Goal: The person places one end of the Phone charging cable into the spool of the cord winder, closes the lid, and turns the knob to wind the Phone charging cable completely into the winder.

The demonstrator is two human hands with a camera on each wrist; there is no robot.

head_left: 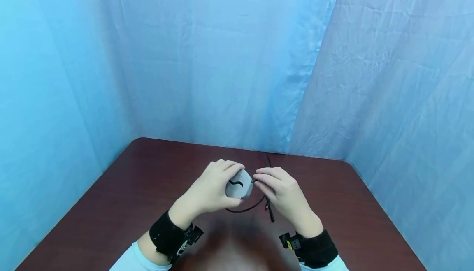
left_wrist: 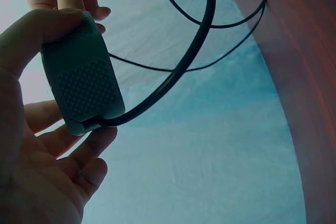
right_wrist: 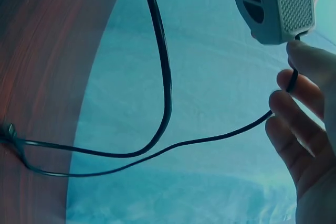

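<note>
- Left hand (head_left: 211, 184) grips a light-grey, angular case with textured sides (head_left: 240, 176), raised above the reddish-brown, wood-grained table (head_left: 148, 180).
- Right hand (head_left: 279, 188) pinches a thin black cord (right_wrist: 220, 137) beside the case.
- Left hand partly covers the case; cord loops towards the tabletop.
- Pale-blue fabric curtains (head_left: 222, 57) stand behind and at both sides.

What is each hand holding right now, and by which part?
The left hand holds the gray device by opposite sides, between thumb and fingers. The right hand pinches the black cable close to where it leaves the device.
</note>
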